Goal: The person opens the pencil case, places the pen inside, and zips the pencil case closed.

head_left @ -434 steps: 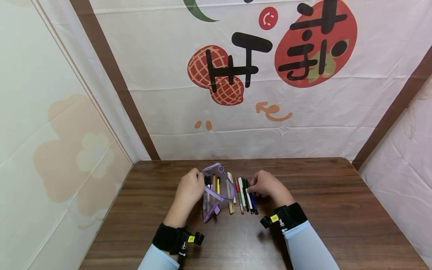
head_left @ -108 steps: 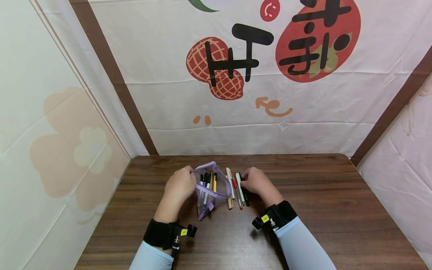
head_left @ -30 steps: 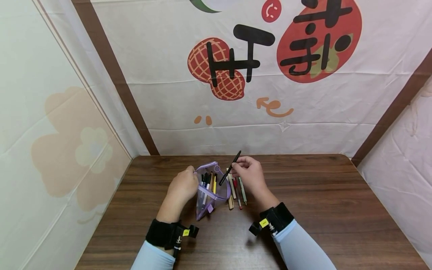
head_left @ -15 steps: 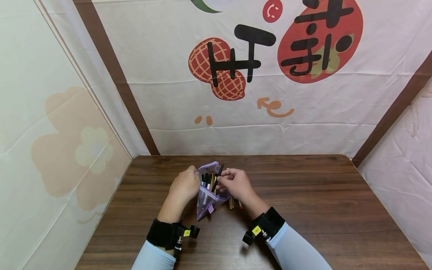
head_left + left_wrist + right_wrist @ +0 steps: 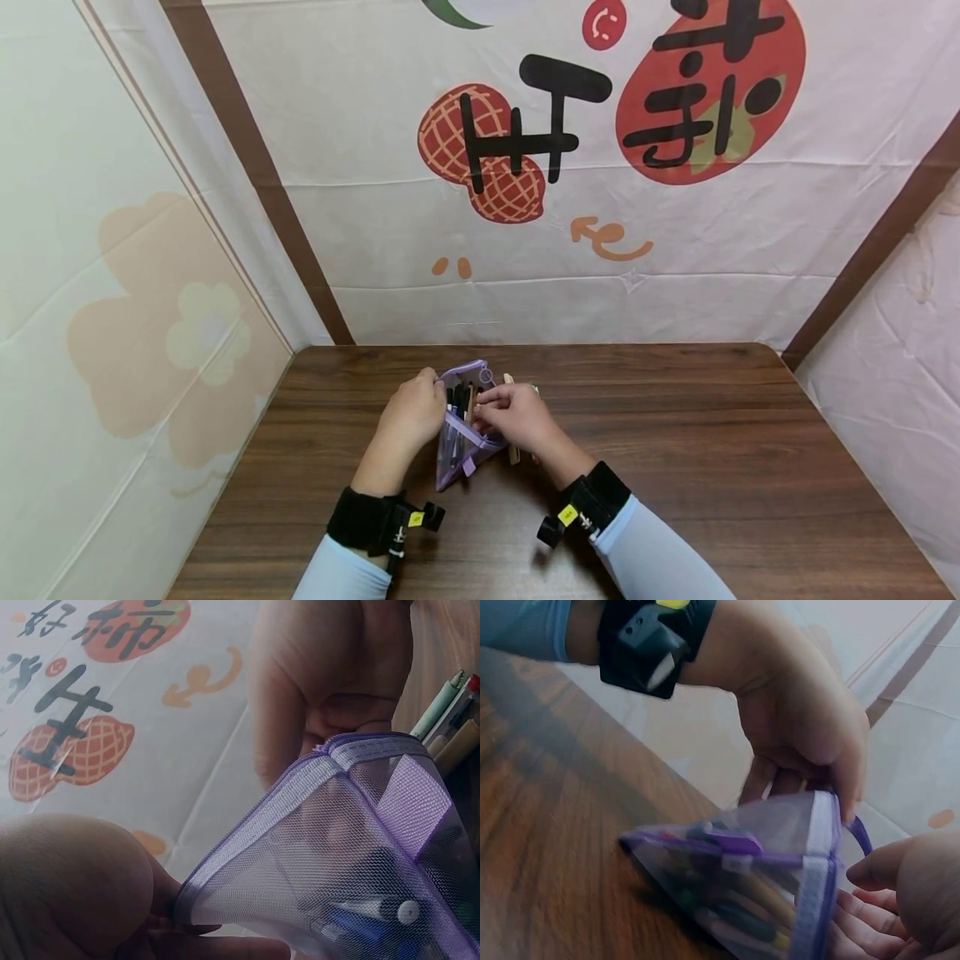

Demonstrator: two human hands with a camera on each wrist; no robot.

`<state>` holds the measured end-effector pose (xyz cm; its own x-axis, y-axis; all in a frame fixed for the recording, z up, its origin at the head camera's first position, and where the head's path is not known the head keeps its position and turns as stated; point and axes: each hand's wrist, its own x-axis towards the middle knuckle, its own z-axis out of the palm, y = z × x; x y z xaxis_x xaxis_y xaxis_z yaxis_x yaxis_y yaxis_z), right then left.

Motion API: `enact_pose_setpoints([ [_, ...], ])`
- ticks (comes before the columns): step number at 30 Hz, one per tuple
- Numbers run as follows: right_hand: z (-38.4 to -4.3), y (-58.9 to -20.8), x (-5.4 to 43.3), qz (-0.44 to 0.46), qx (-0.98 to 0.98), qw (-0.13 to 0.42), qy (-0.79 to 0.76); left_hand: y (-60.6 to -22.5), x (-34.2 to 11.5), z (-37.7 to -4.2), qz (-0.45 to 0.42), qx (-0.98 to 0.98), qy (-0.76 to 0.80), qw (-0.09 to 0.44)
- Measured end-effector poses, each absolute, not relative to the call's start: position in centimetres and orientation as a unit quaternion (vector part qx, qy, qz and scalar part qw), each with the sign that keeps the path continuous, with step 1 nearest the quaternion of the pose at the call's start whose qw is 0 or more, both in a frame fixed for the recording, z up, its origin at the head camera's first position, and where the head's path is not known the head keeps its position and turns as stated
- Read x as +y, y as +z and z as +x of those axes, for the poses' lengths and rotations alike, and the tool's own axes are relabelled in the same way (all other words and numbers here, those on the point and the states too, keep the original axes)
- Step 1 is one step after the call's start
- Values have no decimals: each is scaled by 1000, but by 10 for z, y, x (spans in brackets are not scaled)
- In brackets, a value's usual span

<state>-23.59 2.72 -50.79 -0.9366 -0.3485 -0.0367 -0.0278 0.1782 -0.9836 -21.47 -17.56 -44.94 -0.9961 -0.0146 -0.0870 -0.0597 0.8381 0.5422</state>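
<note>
A see-through mesh pencil case (image 5: 452,467) with purple trim stands with its mouth spread, several pens (image 5: 459,398) inside. My left hand (image 5: 408,410) pinches the left edge of its mouth; in the left wrist view thumb and fingers (image 5: 225,946) meet at the zipper rim. My right hand (image 5: 517,417) reaches in from the right, fingers inside the mouth and partly hidden. Through the mesh those fingers (image 5: 330,825) show blurred, and no pen stands out between them. A white-ended pen (image 5: 375,907) lies low in the case.
On the wooden table (image 5: 675,467), a few pens, including a light green pen (image 5: 439,701), lie right of the case, mostly covered by the right hand in the head view. A printed cloth (image 5: 360,250) hangs behind the table.
Over the last seconds the right hand picks up a black pen beside the case and brings it left into the mouth. The pen no longer shows at its fingers. The left hand keeps its hold.
</note>
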Motion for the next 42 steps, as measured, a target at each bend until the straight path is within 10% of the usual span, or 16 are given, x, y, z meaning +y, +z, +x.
enact_pose_setpoints([
  [42,-274,-507,107,-43,911,120,-393,-451,-179,-217,-16,958,281,49],
])
